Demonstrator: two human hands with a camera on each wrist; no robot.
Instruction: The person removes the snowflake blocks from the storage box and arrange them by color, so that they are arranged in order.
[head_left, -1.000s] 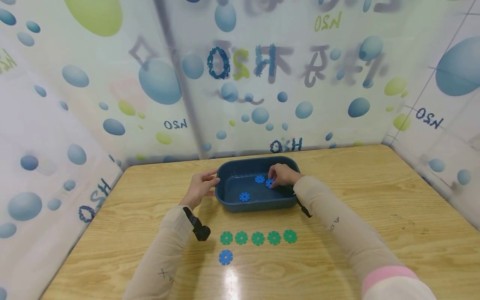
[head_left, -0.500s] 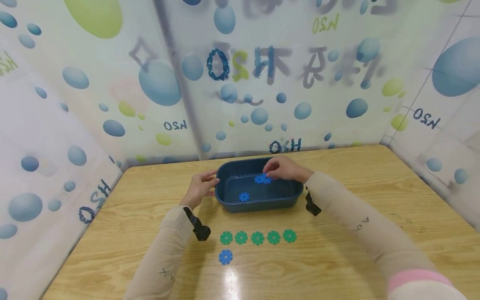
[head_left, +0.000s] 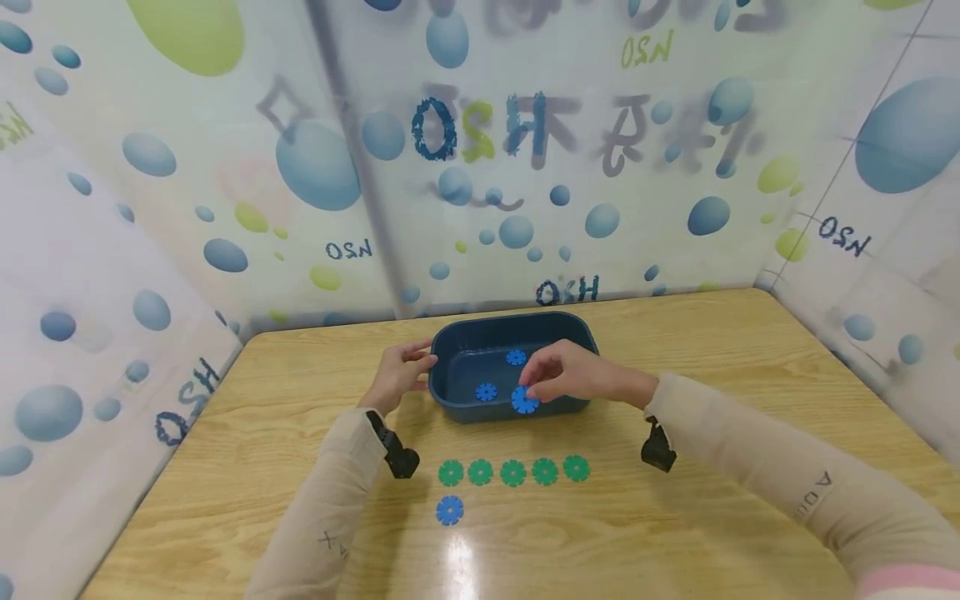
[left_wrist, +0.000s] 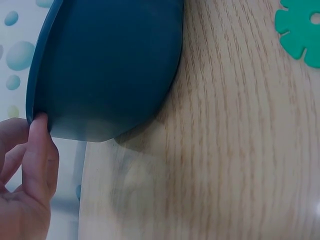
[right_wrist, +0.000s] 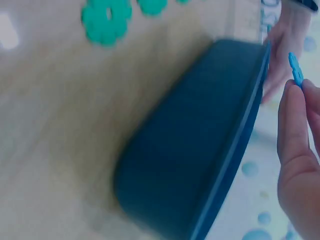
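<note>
My right hand [head_left: 576,371] pinches a blue notched plastic disc [head_left: 524,402] between thumb and fingers, above the near rim of a dark blue tub [head_left: 468,412]. In the right wrist view that disc [right_wrist: 295,69] appears nearly edge-on at the fingertips. At the tub's left end, my left hand [head_left: 397,377] grips the rim; the left wrist view has its thumb and fingers on either side of the tub edge [left_wrist: 31,100]. Inside the tub lie a blue disc [head_left: 516,357] towards the back and another blue disc [head_left: 486,392] nearer the front.
A row of several green notched discs [head_left: 513,473] lies on the wooden table [head_left: 300,367] in front of the tub. One blue disc [head_left: 450,510] sits below the row's left end. Behind the table hangs a patterned curtain [head_left: 480,208].
My right hand has lifted a blue disc from the tub floor and brought it towards the near rim. The left hand stays on the tub.
</note>
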